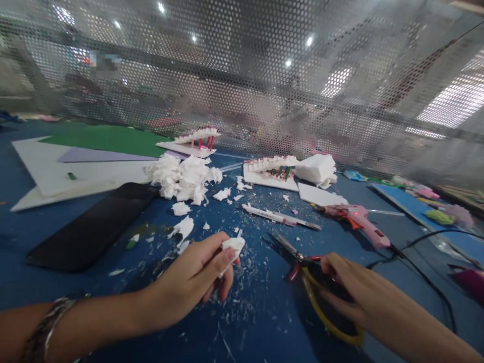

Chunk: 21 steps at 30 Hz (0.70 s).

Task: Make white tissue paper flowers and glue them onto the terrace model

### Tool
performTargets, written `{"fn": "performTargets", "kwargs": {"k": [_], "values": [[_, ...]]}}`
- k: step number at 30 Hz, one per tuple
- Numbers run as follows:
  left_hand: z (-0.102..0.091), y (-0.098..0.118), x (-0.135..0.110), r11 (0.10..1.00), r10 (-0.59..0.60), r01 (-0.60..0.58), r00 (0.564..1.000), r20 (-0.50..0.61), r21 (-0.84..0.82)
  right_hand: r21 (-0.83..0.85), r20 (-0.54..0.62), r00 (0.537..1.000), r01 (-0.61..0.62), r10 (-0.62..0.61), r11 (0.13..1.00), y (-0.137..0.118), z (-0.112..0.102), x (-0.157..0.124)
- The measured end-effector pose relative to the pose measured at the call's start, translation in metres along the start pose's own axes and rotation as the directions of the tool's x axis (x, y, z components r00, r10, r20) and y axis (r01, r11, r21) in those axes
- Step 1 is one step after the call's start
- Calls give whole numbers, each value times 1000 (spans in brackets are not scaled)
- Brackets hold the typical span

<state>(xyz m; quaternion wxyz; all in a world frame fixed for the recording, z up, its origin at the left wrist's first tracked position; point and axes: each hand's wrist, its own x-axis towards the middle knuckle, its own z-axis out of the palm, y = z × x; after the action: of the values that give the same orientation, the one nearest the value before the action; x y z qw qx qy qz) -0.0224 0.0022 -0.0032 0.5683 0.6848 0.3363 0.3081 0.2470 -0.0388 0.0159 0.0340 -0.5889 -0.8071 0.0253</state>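
Note:
My left hand pinches a small folded piece of white tissue paper between thumb and fingers. My right hand is closed around the handles of a pair of scissors, whose blades point up and left, a little apart, toward the tissue without touching it. Beyond my left hand lies a heap of torn white tissue, with loose scraps around it. A white pen or brush lies on the blue table past the scissors.
At right lies a pink glue gun with a black cord. Two small white models, one nearer and one farther, stand at the back. A black flat case and coloured sheets lie left; a perforated metal screen rises behind.

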Motion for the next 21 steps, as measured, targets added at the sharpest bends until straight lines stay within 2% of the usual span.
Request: {"fn": "performTargets", "kwargs": {"k": [3, 6, 8, 11, 15, 18, 21], "values": [[-1, 0, -1, 1000, 11, -11, 1000, 0, -11, -11, -106, 994, -17, 16, 1000, 2, 5, 1], [-2, 2, -2, 1000, 10, -11, 1000, -13, -14, -84, -249, 968, -41, 19, 996, 0, -3, 6], [-2, 5, -1, 1000, -6, 5, 1000, -30, -31, -116, -296, 955, -20, -15, 993, -6, -10, 13], [-2, 7, 1, 997, -29, 27, 999, -33, -73, -75, -232, 966, 104, -119, 992, -21, -16, 24], [-2, 6, 1, 992, -29, 25, 999, -31, -127, 67, -111, 968, 233, -225, 970, -43, -13, 38], [-3, 5, 1, 992, -15, 4, 997, -82, -129, 167, -25, 959, 281, -281, 945, -51, -8, 44], [-4, 5, 2, 992, -14, -4, 989, -148, -126, 209, -10, 955, 293, -297, 933, -52, -5, 45]]}}
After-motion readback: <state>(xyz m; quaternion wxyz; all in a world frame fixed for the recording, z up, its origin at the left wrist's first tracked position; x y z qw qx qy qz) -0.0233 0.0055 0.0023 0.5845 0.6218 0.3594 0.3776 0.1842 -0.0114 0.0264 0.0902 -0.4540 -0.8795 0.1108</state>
